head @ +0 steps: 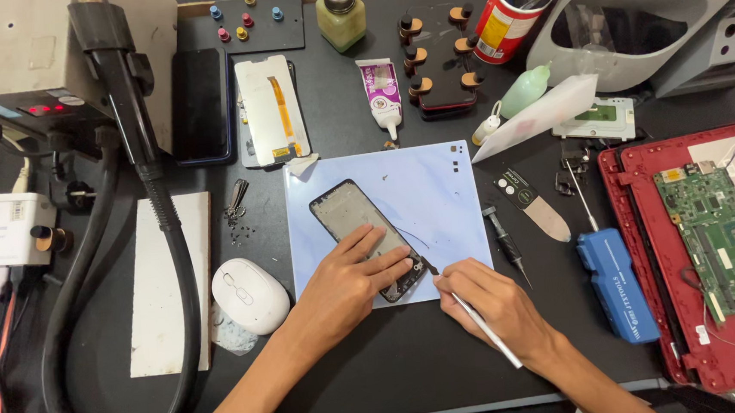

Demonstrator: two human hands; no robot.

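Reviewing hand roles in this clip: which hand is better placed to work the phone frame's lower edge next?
Right hand, probably: it holds the thin tool with its tip at the phone frame's lower corner, while the left hand presses flat on it.

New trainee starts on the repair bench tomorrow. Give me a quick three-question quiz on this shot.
1. True or false: the left hand presses down on the phone frame.
2. What does the right hand hold? A) a thin white tool B) the glue tube C) the blue case
3. What lies directly under the phone frame?

Key:
1. True.
2. A: the thin white tool, tip at the frame's lower end.
3. The pale blue mat.
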